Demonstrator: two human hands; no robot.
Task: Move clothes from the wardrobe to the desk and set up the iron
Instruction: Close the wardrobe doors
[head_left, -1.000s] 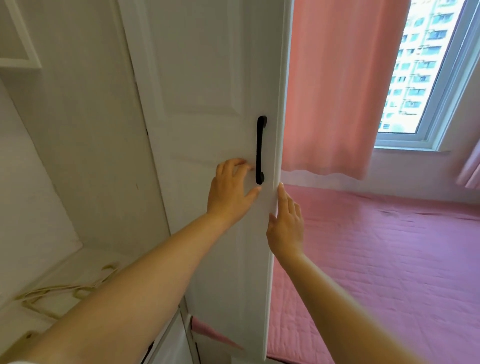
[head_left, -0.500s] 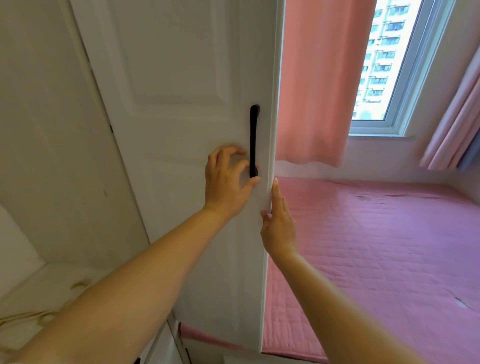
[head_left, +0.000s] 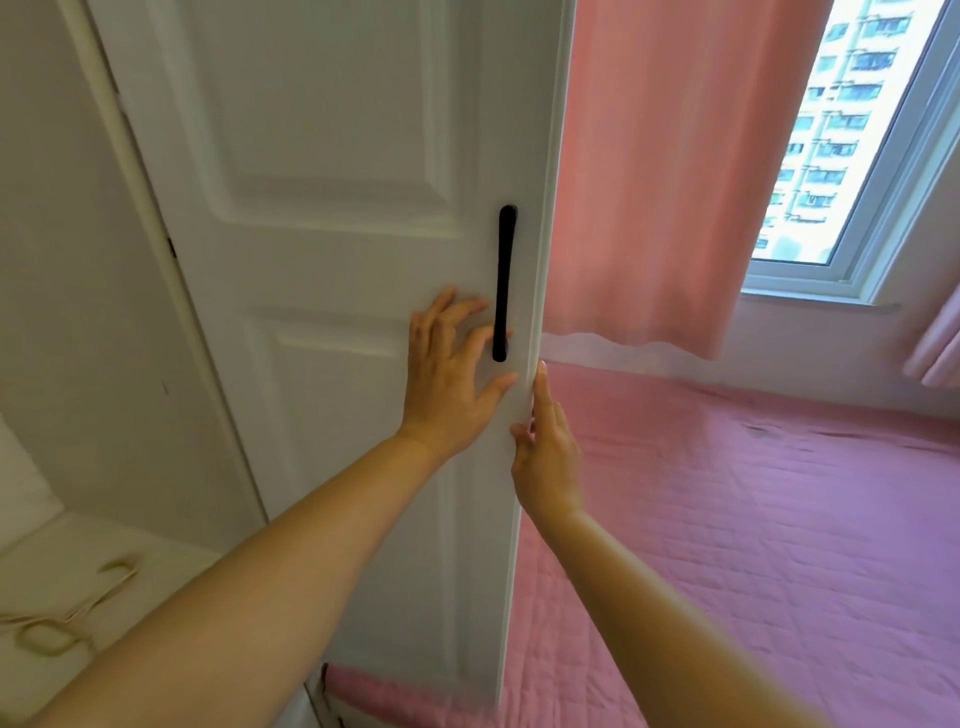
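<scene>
The open wardrobe door (head_left: 332, 260) blocks the middle; there's open room right of its edge over the pink bed (head_left: 753, 519), and left into the wardrobe shelf (head_left: 156, 561).

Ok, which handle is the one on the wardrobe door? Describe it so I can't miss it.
Find the white panelled door standing open in front of the pink curtain. Near its free edge runs a slim vertical bar, the handle. It is black, the only dark thing on the door, just beyond the left hand.
</scene>
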